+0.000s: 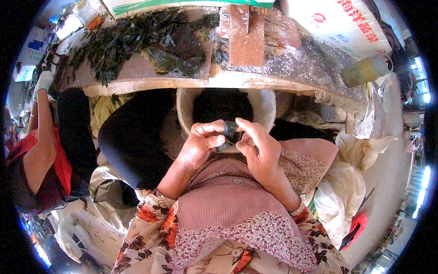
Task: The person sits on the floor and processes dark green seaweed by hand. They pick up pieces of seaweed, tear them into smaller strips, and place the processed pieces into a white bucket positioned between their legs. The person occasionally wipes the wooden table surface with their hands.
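A small folded piece of dark green seaweed (231, 129) is held in front of my apron, over the near rim of a pale bucket (268, 102). Thumb and fingers of my left hand (202, 142) pinch its left side. My right hand (261, 144) has its fingertips at the right side of the piece, the index finger raised and the thumb lower. Part of the piece is hidden behind the fingers. Inside the bucket lies a dark mass (222, 104), too dark to make out.
Beyond the bucket runs a worktable (239, 79) bearing a heap of seaweed (137, 37), a brown board (246, 48) with an upright blade (248, 20), and a yellowish jug (364, 72). A printed carton (338, 24) stands behind. At left sits a co-worker with a gloved hand (45, 80). Plastic sacks (340, 188) lie right.
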### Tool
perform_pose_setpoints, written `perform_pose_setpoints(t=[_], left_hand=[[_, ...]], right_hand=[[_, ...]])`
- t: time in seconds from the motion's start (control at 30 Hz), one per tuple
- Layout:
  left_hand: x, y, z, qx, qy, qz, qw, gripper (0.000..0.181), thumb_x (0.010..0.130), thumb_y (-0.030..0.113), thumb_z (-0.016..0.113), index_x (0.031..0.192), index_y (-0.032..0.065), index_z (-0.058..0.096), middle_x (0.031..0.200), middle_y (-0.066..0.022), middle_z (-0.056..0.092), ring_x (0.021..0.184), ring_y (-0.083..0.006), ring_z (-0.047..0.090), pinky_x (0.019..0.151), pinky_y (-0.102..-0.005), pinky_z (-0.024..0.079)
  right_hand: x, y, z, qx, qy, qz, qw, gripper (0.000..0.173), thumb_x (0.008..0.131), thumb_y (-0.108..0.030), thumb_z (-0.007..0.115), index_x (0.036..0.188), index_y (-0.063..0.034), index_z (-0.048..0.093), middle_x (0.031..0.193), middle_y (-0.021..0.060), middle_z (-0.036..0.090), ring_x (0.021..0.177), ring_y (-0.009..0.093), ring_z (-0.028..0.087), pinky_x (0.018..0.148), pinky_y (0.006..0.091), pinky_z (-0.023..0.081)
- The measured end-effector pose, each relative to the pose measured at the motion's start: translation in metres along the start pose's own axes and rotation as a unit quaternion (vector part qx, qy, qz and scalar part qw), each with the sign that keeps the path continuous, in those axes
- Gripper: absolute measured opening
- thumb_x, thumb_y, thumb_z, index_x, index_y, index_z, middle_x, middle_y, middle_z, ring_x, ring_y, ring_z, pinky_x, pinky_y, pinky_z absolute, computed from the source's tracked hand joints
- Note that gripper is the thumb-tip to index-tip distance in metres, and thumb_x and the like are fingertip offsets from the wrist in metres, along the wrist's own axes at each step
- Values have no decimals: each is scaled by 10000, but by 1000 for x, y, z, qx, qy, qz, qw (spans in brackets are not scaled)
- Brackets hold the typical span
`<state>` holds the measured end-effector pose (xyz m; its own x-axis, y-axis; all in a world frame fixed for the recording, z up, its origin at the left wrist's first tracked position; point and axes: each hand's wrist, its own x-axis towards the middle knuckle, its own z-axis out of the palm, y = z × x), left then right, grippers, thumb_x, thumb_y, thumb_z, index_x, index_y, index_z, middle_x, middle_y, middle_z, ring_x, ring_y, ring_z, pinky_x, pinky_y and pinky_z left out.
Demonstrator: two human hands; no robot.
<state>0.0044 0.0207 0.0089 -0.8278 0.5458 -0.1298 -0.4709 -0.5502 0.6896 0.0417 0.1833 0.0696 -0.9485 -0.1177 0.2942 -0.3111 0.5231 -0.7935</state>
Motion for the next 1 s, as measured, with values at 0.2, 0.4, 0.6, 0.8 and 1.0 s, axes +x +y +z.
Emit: perform_pose_setpoints(t=[0.2,0.4,0.6,0.8,1.0], left_hand=[[1,1,-1,30,-17,74,997,166,753,79,703,902,10,680,807,10,566,768,-105,491,735,-249,393],[3,-7,1,55,-5,83,995,122,786,37,661,901,-3,666,813,5,555,759,-91,476,730,-242,391],[5,9,-1,286,-7,46,957,86,797,-27,626,883,-19,628,786,18,579,729,-39,489,655,-202,417],[3,51,1,295,-88,-36,951,148,767,-36,643,914,-24,650,793,-8,631,732,-64,545,656,-222,443],[14,65,9,468,-46,85,878,138,697,-53,639,828,-11,638,713,-40,592,670,-124,559,619,-252,441]], right_hand=[[-2,4,3,-64,-66,33,995,444,768,-17,545,1210,-64,520,938,140,598,838,325,578,719,398,426],[2,8,10,63,-10,86,994,461,757,-31,578,1211,-75,516,950,155,604,816,335,584,738,398,454],[12,13,8,-19,-37,17,999,390,739,-29,587,1128,-61,584,802,113,591,694,290,575,609,350,451],[2,13,-13,379,28,188,906,428,683,103,558,1095,-10,577,653,-10,540,517,35,425,466,181,324],[-13,22,-16,349,114,224,903,330,730,66,539,1051,5,588,678,21,587,533,61,476,492,196,374]])
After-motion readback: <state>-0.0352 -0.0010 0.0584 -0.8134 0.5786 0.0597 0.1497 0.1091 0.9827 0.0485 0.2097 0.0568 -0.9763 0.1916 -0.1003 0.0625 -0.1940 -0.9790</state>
